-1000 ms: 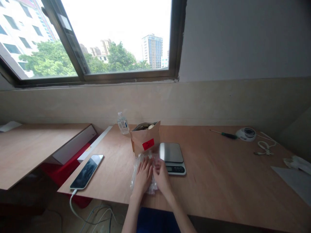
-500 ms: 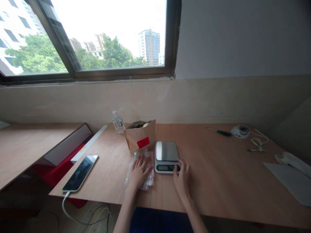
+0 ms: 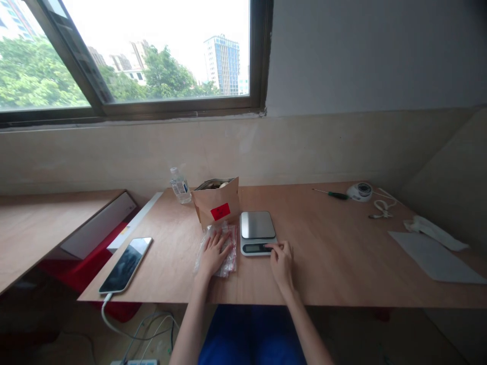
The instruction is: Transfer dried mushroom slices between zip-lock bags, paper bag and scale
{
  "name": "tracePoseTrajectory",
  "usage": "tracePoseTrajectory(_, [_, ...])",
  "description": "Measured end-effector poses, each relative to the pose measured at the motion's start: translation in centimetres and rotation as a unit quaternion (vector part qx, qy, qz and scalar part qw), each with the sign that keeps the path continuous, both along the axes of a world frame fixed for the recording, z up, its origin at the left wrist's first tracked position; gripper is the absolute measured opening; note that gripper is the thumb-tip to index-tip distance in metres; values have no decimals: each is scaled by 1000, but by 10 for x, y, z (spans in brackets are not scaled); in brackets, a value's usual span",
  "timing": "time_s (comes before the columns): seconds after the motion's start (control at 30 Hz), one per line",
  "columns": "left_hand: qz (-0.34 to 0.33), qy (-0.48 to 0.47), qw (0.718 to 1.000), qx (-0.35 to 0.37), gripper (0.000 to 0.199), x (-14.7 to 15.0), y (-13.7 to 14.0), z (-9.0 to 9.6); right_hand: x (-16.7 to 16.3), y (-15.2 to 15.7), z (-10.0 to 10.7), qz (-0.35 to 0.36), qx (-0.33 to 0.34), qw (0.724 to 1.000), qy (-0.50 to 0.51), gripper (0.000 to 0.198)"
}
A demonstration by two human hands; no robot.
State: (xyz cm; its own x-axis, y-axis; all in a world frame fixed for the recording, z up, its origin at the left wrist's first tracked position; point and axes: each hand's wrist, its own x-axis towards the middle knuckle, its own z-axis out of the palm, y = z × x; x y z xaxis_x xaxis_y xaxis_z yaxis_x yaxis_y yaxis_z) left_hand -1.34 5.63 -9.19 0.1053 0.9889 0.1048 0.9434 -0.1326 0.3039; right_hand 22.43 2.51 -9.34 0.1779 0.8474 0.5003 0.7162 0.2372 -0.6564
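My left hand (image 3: 213,252) lies flat with its fingers spread on a stack of clear zip bags (image 3: 230,261). Just right of the bags sits a kitchen scale (image 3: 257,225) with a bare steel plate and a small display. With its index finger out, my right hand (image 3: 282,258) touches the button area beside the display; the other fingers are curled in and hold nothing. Behind the bags stands an open brown paper bag (image 3: 205,203) with a red label. Its contents only partly show at the top.
A phone (image 3: 126,264) with a charging cable lies at the left. A water bottle (image 3: 180,186) stands behind the paper bag. At the back right are a screwdriver (image 3: 335,194), a dome camera (image 3: 359,192) and its cable. A grey sheet (image 3: 429,256) and white cloth (image 3: 436,232) lie at the far right.
My right hand has gone from resting around the scale's front corner to pointing its index finger at the buttons. My left hand stays on the bags. The view has tilted and shifted slightly.
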Motion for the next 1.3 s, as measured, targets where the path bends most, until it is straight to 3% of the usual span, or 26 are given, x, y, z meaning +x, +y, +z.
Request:
tracePoseTrajectory(0.23, [1, 5, 1000, 20, 48, 3, -5, 2, -6, -5, 12, -31, -19, 988, -152, 33])
tracePoseTrajectory(0.37, [4, 11, 1000, 20, 48, 5, -5, 3, -4, 0, 19, -22, -30, 982, -187, 32])
tracePoseTrajectory(0.5, [4, 13, 1000, 29, 47, 5, -6, 5, 5, 3, 13, 3, -7, 993, -118, 34])
tracePoseTrajectory(0.7, [-2, 2, 1000, 28, 46, 5, -7, 6, 39, 16, -6, -57, 25, 994, 89, 32])
tracePoseTrajectory(0.97, [-2, -1, 1000, 28, 46, 5, -8, 4, 109, 63, -17, -129, -26, 982, 135, 27])
tracePoseTrajectory(1.3, [-4, 6, 999, 32, 45, 6, -10, 8, 114, 64, -23, -85, -61, 982, 157, 24])
